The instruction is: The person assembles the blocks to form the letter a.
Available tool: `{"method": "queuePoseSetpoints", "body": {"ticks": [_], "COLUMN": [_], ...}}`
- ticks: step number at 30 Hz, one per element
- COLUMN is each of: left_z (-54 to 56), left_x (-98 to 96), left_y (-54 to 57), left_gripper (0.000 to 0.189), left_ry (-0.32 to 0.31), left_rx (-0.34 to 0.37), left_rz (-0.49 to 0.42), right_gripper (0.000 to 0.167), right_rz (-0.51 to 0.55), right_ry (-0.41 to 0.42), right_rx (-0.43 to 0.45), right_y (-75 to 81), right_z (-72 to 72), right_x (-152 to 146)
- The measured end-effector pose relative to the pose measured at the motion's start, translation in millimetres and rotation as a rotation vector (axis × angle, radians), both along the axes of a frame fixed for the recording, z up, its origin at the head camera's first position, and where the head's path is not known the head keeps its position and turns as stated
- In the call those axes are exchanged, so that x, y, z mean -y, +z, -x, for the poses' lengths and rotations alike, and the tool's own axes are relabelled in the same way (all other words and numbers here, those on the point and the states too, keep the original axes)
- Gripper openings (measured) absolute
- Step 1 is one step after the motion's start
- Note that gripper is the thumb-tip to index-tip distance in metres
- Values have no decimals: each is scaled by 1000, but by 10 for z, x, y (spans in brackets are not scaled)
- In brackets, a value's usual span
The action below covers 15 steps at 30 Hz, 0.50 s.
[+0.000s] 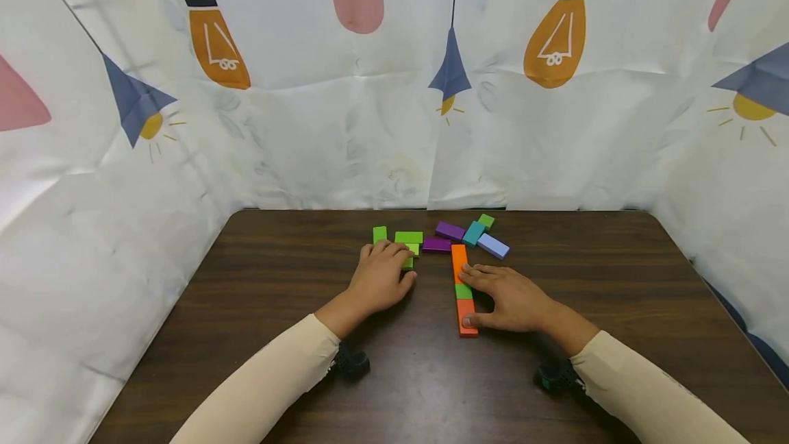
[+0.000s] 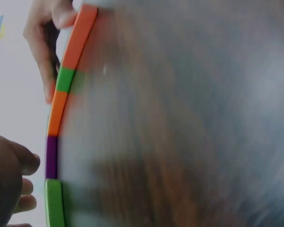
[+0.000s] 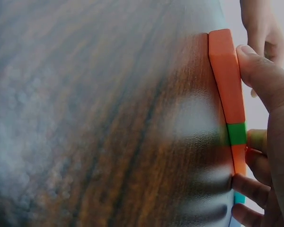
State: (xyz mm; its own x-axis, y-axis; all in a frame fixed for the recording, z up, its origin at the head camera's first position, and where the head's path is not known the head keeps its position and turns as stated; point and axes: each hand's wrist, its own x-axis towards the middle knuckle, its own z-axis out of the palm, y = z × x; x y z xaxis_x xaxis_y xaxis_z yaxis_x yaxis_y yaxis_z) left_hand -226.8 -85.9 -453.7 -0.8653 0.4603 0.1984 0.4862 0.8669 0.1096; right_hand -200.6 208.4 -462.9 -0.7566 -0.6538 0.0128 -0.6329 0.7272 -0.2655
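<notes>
The left hand [image 1: 380, 278] lies loosely with its fingers relaxed over the green blocks [image 1: 409, 236], and the right hand [image 1: 511, 297] is spread, unclenched, along the upright row, its thumb on the lower orange block [image 1: 466, 314] and its fingertips at the right edge of the upper orange block [image 1: 459, 259]. All the blocks lie flat on the counter [image 1: 277, 279], and look light, stiff and smooth, so they should slide at a nudge and hardly break. At the left, a green piece [image 1: 379, 233] stands by itself; it would be best pinched by its long sides. The clustered green ones sit close, so a push on one could shift its neighbours. Next come two purple blocks [image 1: 436, 245], then the row with a short green block [image 1: 463, 291] between the orange ones; as they seem merely laid end to end, each is better pressed or pinched singly than lifted together. To the right, the teal block [image 1: 474, 233], small green block [image 1: 486, 220] and blue block [image 1: 493, 245] sit askew, with sides free for a pinch. The left fingers hide part of the cluster, so its count and joins are unclear; both wrist views show the row steeply edge-on, and the right fingers partly cover its far end there.
</notes>
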Motion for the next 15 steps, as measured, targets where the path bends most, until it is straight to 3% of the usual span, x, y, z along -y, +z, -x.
{"method": "queuePoseSetpoints", "body": {"ticks": [7, 15], "left_z": [108, 114], "left_x": [49, 52], "left_y": [-38, -58], "left_gripper": [41, 40], "left_ry": [25, 22], "left_rx": [30, 32], "left_rz": [27, 24], "right_gripper": [93, 94], "right_rz": [8, 6], "right_ry": [2, -1], "right_rx": [4, 7], "right_y": [5, -8], "right_z": [0, 2], "right_x": [12, 0]}}
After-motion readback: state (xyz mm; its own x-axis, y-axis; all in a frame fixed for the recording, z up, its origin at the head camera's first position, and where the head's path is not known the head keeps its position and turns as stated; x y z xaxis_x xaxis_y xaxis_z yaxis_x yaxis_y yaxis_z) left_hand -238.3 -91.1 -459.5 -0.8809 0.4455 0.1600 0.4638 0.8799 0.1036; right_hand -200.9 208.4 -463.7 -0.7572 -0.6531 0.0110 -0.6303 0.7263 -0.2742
